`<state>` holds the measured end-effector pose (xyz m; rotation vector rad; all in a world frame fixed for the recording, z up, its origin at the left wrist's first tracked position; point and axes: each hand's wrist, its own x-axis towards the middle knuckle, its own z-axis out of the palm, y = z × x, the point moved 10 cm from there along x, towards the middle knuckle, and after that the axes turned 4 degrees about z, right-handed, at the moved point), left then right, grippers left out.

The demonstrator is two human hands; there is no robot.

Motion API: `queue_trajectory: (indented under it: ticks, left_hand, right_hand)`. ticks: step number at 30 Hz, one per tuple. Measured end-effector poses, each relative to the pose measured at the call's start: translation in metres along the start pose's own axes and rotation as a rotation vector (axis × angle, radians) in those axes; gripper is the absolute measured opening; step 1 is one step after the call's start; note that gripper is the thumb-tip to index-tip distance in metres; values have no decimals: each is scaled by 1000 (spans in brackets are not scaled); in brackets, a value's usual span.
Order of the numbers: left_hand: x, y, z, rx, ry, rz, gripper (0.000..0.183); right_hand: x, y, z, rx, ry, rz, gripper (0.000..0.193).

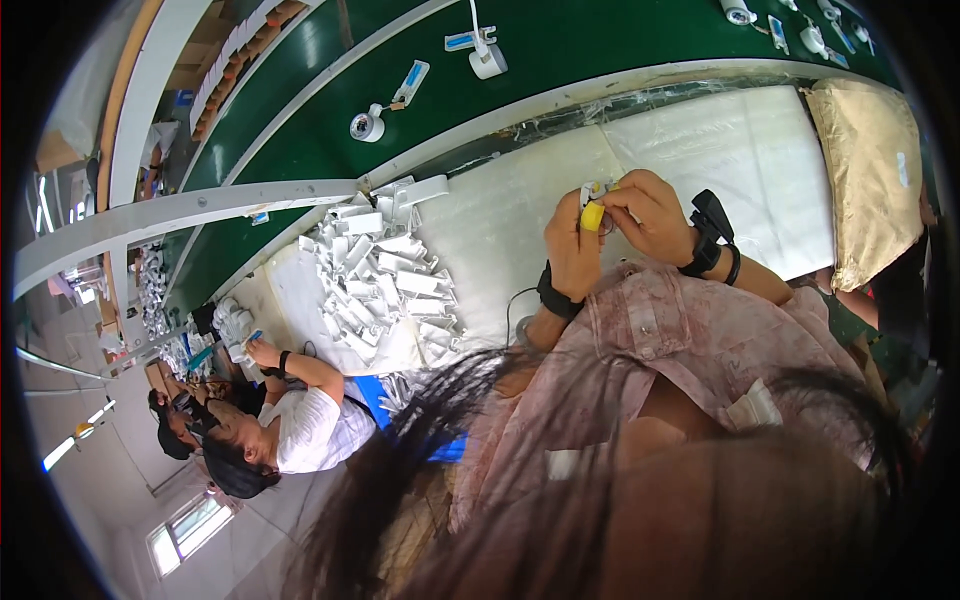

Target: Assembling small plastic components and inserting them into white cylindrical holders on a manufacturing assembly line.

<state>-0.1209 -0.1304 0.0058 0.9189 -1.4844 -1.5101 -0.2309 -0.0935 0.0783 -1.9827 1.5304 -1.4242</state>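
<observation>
Close in front of my body, both hands meet over the white-covered bench (520, 235). My left hand (573, 250) is closed around a small white part (587, 190) with a bright yellow band-like piece (592, 216) on its near side. From the right, my right hand (652, 215) pinches at the same yellow piece with thumb and forefinger. Fingers cover much of it, so its exact kind does not show. Black straps circle both wrists.
A heap of white plastic housings (385, 275) lies to the left. Beyond the bench runs a green conveyor (300, 150) carrying white lamp heads (368, 125). A brown sack (865, 170) stands right. Another person (315, 425) works at far left beside a white post-and-rail frame (200, 203).
</observation>
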Motion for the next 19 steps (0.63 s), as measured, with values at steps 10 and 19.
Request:
queue_trajectory:
  ticks: [10,19]
  left_hand:
    - [75,-91,-77,290,-32,47,33]
    - [206,-167,-286,-279,699,-394,37]
  right_hand:
    - [29,123,45,274,-114,372,14]
    - [90,291,29,361,224,630,21]
